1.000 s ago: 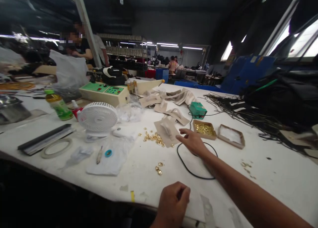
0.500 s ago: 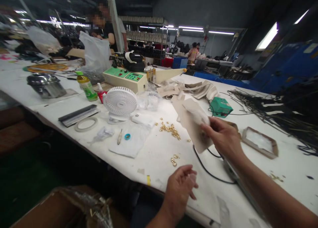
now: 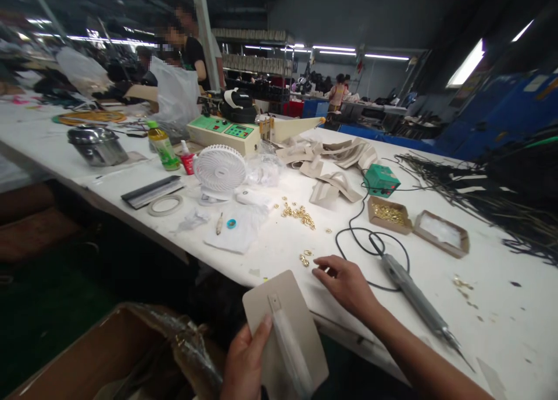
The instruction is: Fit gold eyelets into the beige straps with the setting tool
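Observation:
My left hand (image 3: pixel 246 362) holds a beige flat piece with a pale strip down its middle (image 3: pixel 285 330), just off the table's near edge. My right hand (image 3: pixel 344 281) rests on the white table (image 3: pixel 501 295) with fingers curled, reaching toward a few small gold rings (image 3: pixel 305 259). Whether it pinches one I cannot make out. A grey pen-shaped tool (image 3: pixel 412 295) on a black cable (image 3: pixel 349 237) lies just right of that hand.
A heap of gold rings (image 3: pixel 299 213), a box of gold parts (image 3: pixel 387 214), a second shallow box (image 3: pixel 441 231), a green box (image 3: pixel 381 181), beige pieces (image 3: pixel 325 188), a white fan (image 3: pixel 219 168), a tape roll (image 3: pixel 164 204), and a bottle (image 3: pixel 163 147) lie about. An open carton (image 3: pixel 108 356) stands below. People work at the far left.
The beige piece has passed from my right hand to my left and come down toward me. My right hand has dropped to the table by the loose gold rings.

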